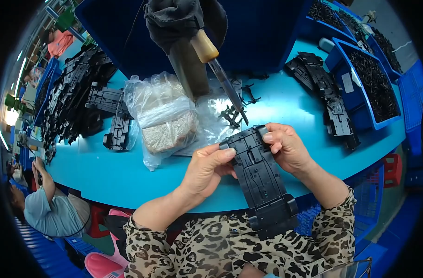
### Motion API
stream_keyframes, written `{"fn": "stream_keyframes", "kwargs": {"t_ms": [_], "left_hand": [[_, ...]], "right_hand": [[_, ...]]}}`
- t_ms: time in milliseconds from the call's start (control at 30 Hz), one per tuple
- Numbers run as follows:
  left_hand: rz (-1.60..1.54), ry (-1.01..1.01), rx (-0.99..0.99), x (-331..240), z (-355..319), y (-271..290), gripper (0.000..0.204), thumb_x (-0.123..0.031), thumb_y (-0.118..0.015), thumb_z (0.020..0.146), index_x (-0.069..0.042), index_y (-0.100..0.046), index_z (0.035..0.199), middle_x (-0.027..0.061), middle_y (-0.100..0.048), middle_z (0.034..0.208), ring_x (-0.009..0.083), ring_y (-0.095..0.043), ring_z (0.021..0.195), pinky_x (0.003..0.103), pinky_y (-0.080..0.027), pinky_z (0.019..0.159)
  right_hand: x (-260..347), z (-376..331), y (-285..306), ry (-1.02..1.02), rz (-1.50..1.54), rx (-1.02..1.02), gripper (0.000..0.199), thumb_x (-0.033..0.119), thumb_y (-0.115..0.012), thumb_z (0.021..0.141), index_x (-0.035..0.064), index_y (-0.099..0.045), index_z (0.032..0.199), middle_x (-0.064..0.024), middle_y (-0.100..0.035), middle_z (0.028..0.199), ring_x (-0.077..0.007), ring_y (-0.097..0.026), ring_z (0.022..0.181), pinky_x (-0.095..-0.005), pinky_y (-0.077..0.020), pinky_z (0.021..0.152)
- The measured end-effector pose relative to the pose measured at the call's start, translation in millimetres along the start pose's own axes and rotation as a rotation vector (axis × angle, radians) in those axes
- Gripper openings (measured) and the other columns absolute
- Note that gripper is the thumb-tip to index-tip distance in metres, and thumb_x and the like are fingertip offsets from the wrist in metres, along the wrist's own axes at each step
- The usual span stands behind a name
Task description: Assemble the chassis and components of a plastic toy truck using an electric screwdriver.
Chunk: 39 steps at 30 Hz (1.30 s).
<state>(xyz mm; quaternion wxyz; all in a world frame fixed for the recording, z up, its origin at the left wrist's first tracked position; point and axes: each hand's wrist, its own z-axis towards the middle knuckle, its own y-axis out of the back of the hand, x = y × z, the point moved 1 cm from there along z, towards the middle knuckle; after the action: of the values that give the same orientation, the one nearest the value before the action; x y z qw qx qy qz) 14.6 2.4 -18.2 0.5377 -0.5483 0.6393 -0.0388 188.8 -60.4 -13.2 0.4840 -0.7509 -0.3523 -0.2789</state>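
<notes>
A black plastic toy car chassis is held between my two hands, tilted, its near end close to my body. My left hand grips its far left corner, thumb on top. At the far right corner, my right hand is closed on the edge, thumb and bent fingers together. Just beyond the chassis hangs a screwdriver with a yellowish collar and a long metal shaft, its tip pointing down near the chassis's far edge. Dark cloth wraps its upper part. Small black plastic parts lie behind the tip.
A plastic-wrapped bundle sits left of centre on the blue table. Black chassis are piled at the left, with more at the right. Blue bins hold small dark parts. Another person sits at far left.
</notes>
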Motion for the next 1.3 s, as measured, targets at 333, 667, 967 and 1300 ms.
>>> {"fn": "stream_keyframes", "kwargs": {"t_ms": [333,667,967,1300], "left_hand": [[-0.021,-0.107,-0.030,-9,-3,3,0.021,-0.018,-0.058,0.075,0.001,-0.055,0.082,0.0092,-0.058,0.076,0.0163,-0.056,0.062,0.028,-0.046,0.055],[0.003,-0.098,-0.015,-16,-5,-2,0.021,-0.019,-0.057,0.076,0.001,-0.056,0.082,0.0090,-0.059,0.076,0.0160,-0.056,0.062,0.027,-0.045,0.054],[-0.024,-0.105,-0.017,-16,-4,-2,0.020,-0.018,-0.058,0.076,0.001,-0.055,0.081,0.0095,-0.059,0.076,0.0163,-0.056,0.062,0.027,-0.046,0.053],[-0.013,-0.107,-0.012,-17,-4,-3,0.021,-0.020,-0.059,0.076,0.001,-0.055,0.080,0.0092,-0.058,0.076,0.0159,-0.056,0.062,0.027,-0.046,0.053]], "right_hand": [[4,4,-17,0.026,0.035,0.052,0.007,0.011,-0.054,0.076,0.0050,-0.052,0.073,0.0069,-0.047,0.062,0.0024,-0.040,0.051,-0.0113,-0.0326,0.050],[3,5,-19,0.069,0.041,0.040,0.011,0.012,-0.053,0.076,0.0012,-0.052,0.077,0.0044,-0.049,0.066,0.0023,-0.039,0.052,-0.0109,-0.0337,0.051],[4,6,-20,0.085,0.061,0.055,0.013,0.013,-0.053,0.076,0.0003,-0.052,0.078,0.0035,-0.050,0.066,0.0020,-0.040,0.052,-0.0112,-0.0347,0.051],[3,7,-18,0.092,0.073,0.065,0.017,0.012,-0.052,0.076,-0.0022,-0.053,0.085,0.0018,-0.053,0.071,0.0026,-0.040,0.051,-0.0100,-0.0345,0.050]]}}
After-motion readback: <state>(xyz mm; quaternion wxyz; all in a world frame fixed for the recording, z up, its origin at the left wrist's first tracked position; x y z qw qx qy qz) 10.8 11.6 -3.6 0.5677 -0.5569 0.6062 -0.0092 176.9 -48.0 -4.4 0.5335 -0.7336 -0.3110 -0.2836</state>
